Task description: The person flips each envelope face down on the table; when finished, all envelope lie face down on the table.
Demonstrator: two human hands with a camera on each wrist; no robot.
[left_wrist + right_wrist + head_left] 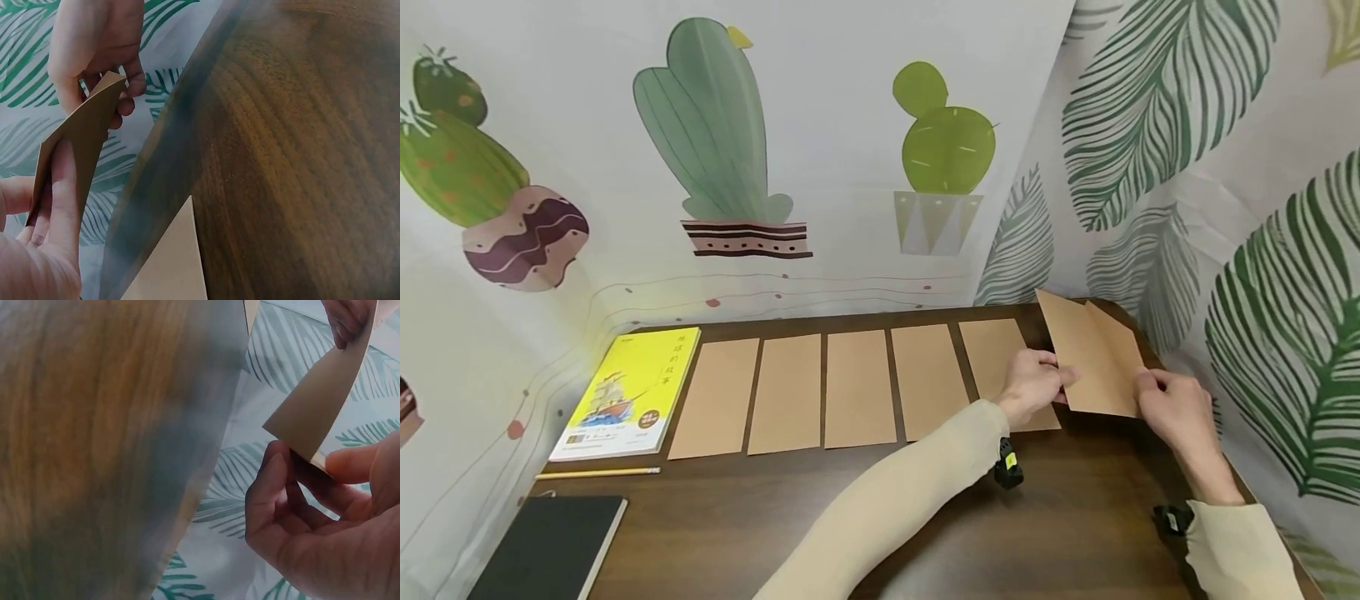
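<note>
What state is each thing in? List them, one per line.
Held envelope: lifted off the table, pinched by both hands.
Left hand: grips its left edge.
Right hand: grips its lower right corner.
Five envelopes: flat in a row.
Yellow book: closed, flat.
Black notebook: closed.
Pencil: lying flat.

Your head camera looks forward and down across the dark brown wooden table (760, 517) toward the cactus-printed white backdrop cloth (820, 150), taking in the whole scene from well back. Your left wrist camera sits close above the table edge, facing the leaf-printed cloth wall (1225, 167). Your right wrist camera looks from the opposite side, equally near. All three share the folded tan kraft paper sheet (1093, 354) (78, 140) (315, 403).
</note>
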